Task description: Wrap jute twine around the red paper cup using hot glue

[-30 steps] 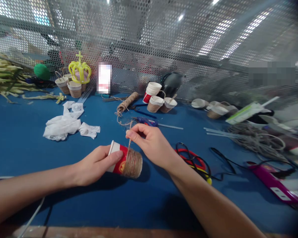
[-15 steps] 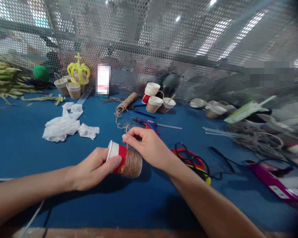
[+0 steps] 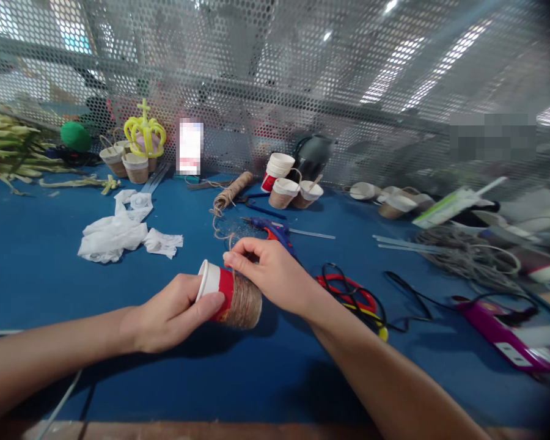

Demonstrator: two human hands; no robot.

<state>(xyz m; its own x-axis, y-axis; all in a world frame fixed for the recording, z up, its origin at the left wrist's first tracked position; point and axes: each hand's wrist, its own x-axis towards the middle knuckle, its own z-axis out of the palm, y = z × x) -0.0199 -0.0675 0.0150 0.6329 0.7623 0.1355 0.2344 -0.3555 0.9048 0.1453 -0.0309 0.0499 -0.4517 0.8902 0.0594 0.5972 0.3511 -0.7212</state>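
My left hand (image 3: 174,315) grips a red and white paper cup (image 3: 220,293) lying on its side above the blue table (image 3: 256,379). Brown jute twine (image 3: 245,302) is wound round the cup's lower half. My right hand (image 3: 270,272) pinches the loose strand of twine right at the top of the cup. That strand runs back over the table to a twine spool (image 3: 233,189).
A blue glue gun (image 3: 275,230) lies just behind my right hand. Red scissors and black cables (image 3: 355,296) sit to the right, a purple box (image 3: 508,342) farther right. Crumpled white paper (image 3: 119,232) lies at left. Twine-wrapped cups (image 3: 284,192) and a yellow crown (image 3: 145,131) stand by the mesh wall.
My right hand has come down and left with the twine strand, from above the cup to touching its top. The left hand still holds the cup.
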